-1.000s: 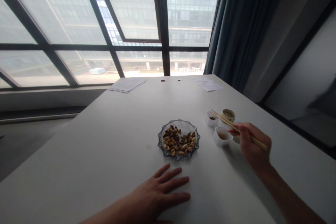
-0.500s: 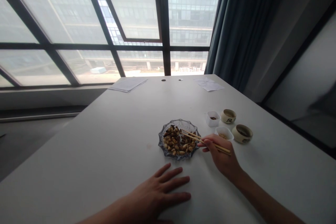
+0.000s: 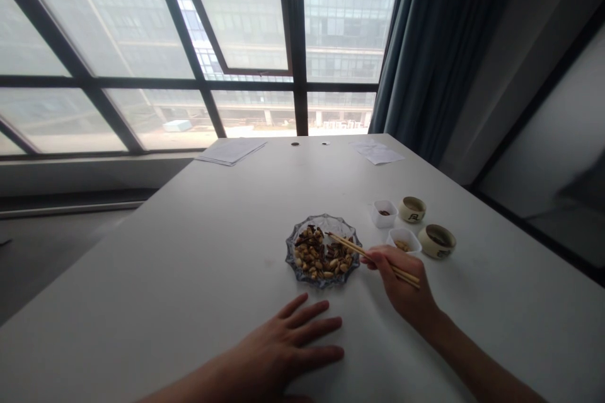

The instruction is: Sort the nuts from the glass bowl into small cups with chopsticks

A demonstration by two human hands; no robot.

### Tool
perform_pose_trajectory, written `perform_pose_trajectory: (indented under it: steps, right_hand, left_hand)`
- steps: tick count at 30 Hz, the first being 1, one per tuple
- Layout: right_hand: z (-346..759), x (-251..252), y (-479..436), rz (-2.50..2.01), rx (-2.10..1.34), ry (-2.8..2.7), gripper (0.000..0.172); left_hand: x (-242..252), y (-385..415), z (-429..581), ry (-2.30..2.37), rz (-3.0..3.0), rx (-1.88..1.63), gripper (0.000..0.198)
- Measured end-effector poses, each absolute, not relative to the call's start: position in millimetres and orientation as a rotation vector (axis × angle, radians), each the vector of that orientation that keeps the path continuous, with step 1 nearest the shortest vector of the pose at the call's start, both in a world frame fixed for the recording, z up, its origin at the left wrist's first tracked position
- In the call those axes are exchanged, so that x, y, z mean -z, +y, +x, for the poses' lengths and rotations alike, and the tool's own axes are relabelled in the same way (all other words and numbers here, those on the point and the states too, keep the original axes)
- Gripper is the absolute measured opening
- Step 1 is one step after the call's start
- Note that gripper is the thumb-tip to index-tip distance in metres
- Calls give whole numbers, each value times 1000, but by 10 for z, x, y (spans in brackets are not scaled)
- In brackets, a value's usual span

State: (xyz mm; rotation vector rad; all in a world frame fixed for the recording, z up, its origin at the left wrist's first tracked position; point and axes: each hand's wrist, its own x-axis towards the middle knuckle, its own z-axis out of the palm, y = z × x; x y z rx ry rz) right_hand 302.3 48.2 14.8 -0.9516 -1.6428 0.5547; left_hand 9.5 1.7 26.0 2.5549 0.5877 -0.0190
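Observation:
A scalloped glass dish (image 3: 293,263) of mixed nuts and dark seeds (image 3: 321,255) sits mid-table. My right hand (image 3: 401,283) is closed round a pair of wooden chopsticks (image 3: 359,250), whose tips reach over the dish's right side among the nuts. Whether the tips grip anything is too small to tell. My left hand (image 3: 283,346) lies flat on the white table (image 3: 189,277) just in front of the dish, fingers spread, holding nothing.
Right of the dish stand two small white square cups (image 3: 384,213) (image 3: 404,240) with a few pieces inside, and two round ceramic cups (image 3: 412,208) (image 3: 437,240). Papers (image 3: 230,151) (image 3: 378,152) lie at the table's far edge by the window. A dark curtain (image 3: 425,56) hangs at right.
My right hand swung left with the chopsticks from above the white cups to the dish, then drew the tips slightly right and up. My left hand stayed flat.

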Motion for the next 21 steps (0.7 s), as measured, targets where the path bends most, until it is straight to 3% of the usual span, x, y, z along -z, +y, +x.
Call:
perform_pose_trajectory:
  steps: [10, 21]
  right_hand:
    - [3587, -385, 570, -1124, -224, -1343, 26]
    - [3756, -398, 624, -1208, -272, -1186, 36]
  left_hand:
    - [-269, 16, 86, 578, 2546, -10, 82]
    - [-285, 15, 96, 585, 2572, 1, 76]
